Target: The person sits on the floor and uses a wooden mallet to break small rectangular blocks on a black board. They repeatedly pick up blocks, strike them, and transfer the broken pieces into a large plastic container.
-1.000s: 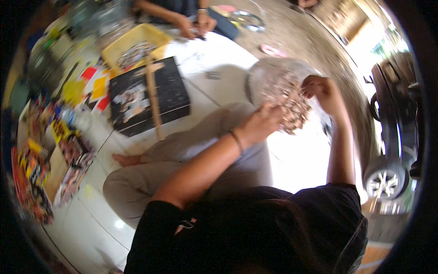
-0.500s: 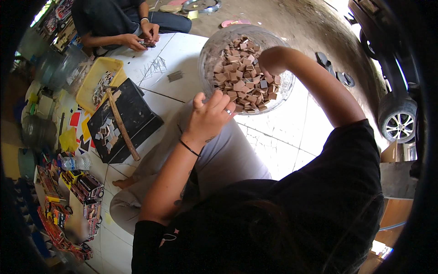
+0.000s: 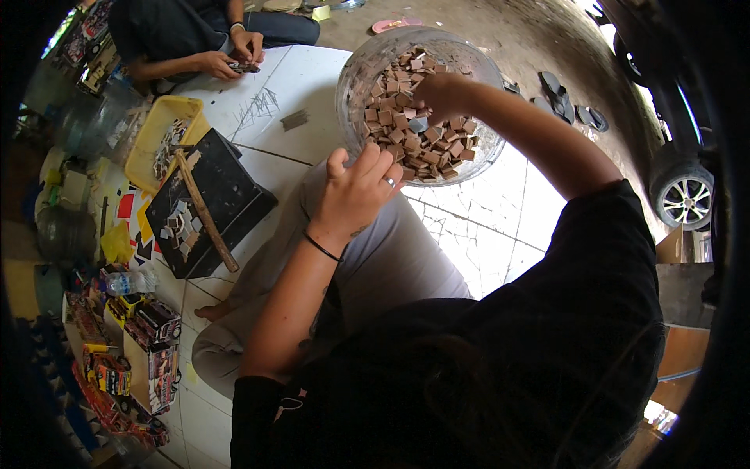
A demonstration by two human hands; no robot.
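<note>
Left hand [image 3: 355, 191]: my fingers are half curled and loosely together, back of the hand up, a ring on one finger.
Left wrist: bent slightly, a dark band around it.
Right hand [image 3: 439, 92]: reaching forward, fingers curled downward.
Right arm: stretched out, nearly straight.

Daylight comes from the upper right and burns the white floor tiles [image 3: 500, 227] beside the clear bowl [image 3: 367, 59] to glare. Left of the bowl it is dimmer. The rim is black, and edges bend strongly
</note>
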